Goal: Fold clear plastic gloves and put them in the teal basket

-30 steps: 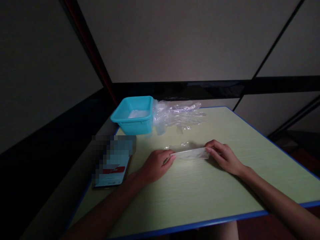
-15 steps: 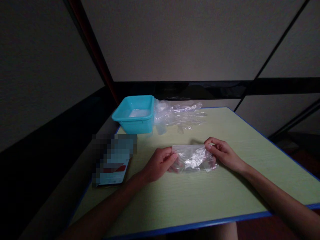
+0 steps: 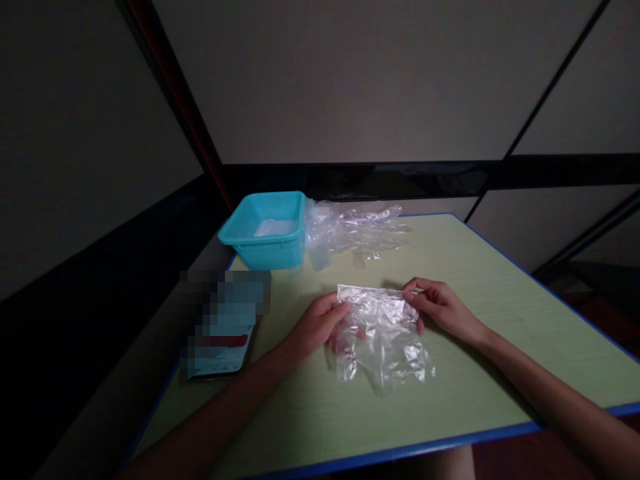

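A thin clear plastic glove (image 3: pixel 383 337) hangs by its cuff between my two hands, its fingers trailing down toward me onto the pale green table (image 3: pixel 450 373). My left hand (image 3: pixel 316 325) pinches the cuff's left corner. My right hand (image 3: pixel 441 308) pinches the right corner, fingers curled. Both hands sit just above the table's middle.
A turquoise plastic tub (image 3: pixel 267 230) stands at the far left corner. Beside it lies a heap of clear plastic gloves (image 3: pixel 357 230). A flat printed packet (image 3: pixel 223 320) rests at the left edge. The table has a blue rim (image 3: pixel 380 453), with dark walls around it.
The glove was a flat folded strip held low between my hands. Both hands lifted its top edge slightly, and it has unfolded and now hangs open toward me.
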Demonstrator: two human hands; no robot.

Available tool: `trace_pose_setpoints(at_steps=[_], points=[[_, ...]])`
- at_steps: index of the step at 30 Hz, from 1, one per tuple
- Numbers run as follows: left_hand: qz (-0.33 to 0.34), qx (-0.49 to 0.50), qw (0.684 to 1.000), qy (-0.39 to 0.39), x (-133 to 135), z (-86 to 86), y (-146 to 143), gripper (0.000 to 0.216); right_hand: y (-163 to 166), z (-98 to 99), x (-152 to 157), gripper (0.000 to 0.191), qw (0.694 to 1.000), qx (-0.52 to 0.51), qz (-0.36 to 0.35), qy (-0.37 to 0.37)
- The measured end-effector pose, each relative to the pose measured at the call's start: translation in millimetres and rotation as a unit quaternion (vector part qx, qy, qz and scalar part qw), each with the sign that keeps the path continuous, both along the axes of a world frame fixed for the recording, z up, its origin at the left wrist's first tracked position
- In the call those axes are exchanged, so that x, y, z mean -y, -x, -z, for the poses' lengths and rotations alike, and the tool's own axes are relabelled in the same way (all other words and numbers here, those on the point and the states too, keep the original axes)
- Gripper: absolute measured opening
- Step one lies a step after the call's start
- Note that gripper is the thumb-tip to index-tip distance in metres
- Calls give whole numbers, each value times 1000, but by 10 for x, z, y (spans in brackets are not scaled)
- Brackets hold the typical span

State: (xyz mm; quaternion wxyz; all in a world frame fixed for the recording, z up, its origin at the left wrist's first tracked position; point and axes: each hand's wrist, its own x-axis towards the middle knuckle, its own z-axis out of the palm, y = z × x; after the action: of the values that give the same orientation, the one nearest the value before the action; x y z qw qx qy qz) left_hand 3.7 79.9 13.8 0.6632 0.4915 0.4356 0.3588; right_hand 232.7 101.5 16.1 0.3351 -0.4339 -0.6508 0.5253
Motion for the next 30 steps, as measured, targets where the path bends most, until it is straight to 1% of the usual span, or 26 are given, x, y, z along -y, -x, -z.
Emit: trace_pose_setpoints(at_steps=[4,6,8,10,12,14,16,18,21,23,24,26,28,30], points=[[-24,-29,999,-17,-2,9,-35,25,-15,27,-26,27,998,33,23,-50],[-19,-35,999,-28,-2,18,-34,24,-23,34,-37,26,994,58,32,-86],[-2,-37,998,-52,2,29,-20,26,-32,40,-50,25,987,89,41,-130],[24,-48,995,-87,11,45,0,39,-45,47,-65,24,978,115,53,-168],[36,-66,991,-111,22,68,18,61,-59,55,-80,23,971,133,61,-188],[45,-73,990,-109,30,97,30,86,-73,66,-91,23,967,151,63,-194],[52,-74,990,-106,32,125,37,104,-86,80,-102,24,965,164,66,-192],[56,-79,989,-108,32,145,41,111,-96,97,-113,24,965,169,73,-185],[42,-91,989,-107,28,149,45,111,-109,120,-130,20,972,153,77,-161],[18,-96,990,-103,17,141,44,108,-115,117,-129,20,978,137,65,-146],[-4,-100,989,-106,5,135,44,106,-118,106,-121,22,980,130,54,-137],[-70,-108,984,-119,-31,124,48,97,-124,58,-83,24,986,117,19,-114],[-154,-104,974,-132,-81,117,62,84,-134,-21,-19,20,992,99,-41,-71],[-218,-76,962,-145,-133,114,85,72,-151,-115,57,19,988,75,-139,-4]])
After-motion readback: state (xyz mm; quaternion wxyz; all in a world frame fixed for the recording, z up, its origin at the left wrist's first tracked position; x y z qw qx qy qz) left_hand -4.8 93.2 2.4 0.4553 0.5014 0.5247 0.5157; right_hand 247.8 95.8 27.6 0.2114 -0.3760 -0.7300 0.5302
